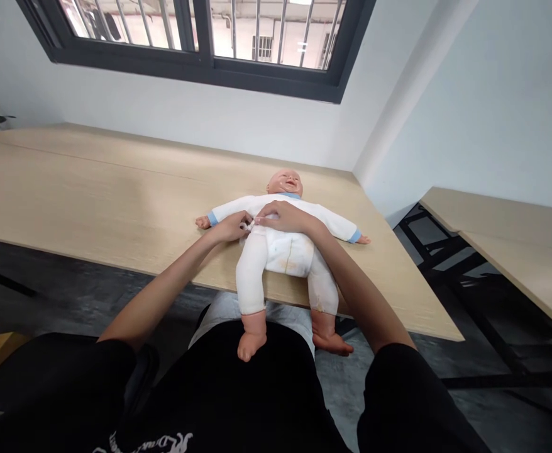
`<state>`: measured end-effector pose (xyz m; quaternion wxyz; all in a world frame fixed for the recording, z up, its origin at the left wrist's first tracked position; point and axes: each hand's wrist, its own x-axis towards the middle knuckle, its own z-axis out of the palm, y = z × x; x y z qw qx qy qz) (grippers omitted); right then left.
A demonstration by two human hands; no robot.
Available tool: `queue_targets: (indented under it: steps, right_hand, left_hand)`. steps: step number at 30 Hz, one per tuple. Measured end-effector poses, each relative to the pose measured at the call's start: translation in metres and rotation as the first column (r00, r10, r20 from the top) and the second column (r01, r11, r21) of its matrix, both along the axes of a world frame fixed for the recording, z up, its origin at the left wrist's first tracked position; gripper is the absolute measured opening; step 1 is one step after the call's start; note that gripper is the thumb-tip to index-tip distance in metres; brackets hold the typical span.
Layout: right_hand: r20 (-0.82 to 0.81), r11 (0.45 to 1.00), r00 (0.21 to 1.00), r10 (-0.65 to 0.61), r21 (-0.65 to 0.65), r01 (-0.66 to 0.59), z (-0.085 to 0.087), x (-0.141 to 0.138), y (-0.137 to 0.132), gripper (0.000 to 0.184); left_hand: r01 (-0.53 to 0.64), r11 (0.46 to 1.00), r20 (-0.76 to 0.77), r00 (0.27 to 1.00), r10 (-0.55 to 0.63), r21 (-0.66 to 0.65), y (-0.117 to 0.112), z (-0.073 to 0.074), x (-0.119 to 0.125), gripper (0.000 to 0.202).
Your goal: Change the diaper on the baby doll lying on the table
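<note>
Pinched the diaper [288, 255] at mid-frame with left hand [233, 227] and right hand [283, 217], seemingly for tautness around the face-up doll [253, 264].

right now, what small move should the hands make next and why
I'd probably smooth the bunched white material at the diaper's side: it looks crumpled between the left hand and right hand, while the front panel lies flatter.

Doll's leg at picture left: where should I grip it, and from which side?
Probably just above the foot, from the near side: that end of the leg juts past the near edge of the table, so it could likely be encircled there.
</note>
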<state>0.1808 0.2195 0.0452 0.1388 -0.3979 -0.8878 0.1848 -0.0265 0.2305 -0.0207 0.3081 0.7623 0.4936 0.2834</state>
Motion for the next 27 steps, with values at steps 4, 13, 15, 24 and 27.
queue_targets:
  steps: [4,13,15,24,27]
  right_hand:
    - [-0.066,0.998,0.998,-0.021,-0.064,0.017,-0.002,0.007,0.003,0.020]
    - [-0.132,0.997,0.990,-0.041,-0.075,0.031,-0.005,0.008,0.001,0.020]
    - [-0.135,0.997,0.990,-0.033,-0.070,0.024,-0.005,0.009,0.001,0.019]
    - [-0.156,0.998,0.988,-0.012,-0.059,0.003,-0.008,0.009,0.001,0.020]
    - [-0.144,0.999,0.990,-0.011,-0.047,0.004,-0.008,0.010,0.002,0.021]
  left_hand:
    - [-0.010,0.998,0.052,0.999,0.014,-0.064,-0.003,0.001,-0.010,0.019]
    - [0.067,0.978,0.433,0.901,0.027,-0.200,-0.015,0.002,-0.015,0.028]
    - [0.047,0.971,0.448,0.892,0.065,-0.235,-0.017,0.004,-0.015,0.025]
    - [-0.145,0.955,0.368,0.900,0.235,-0.258,-0.003,-0.002,-0.011,0.019]
    - [-0.209,0.955,0.358,0.892,0.275,-0.211,-0.003,-0.008,-0.011,0.029]
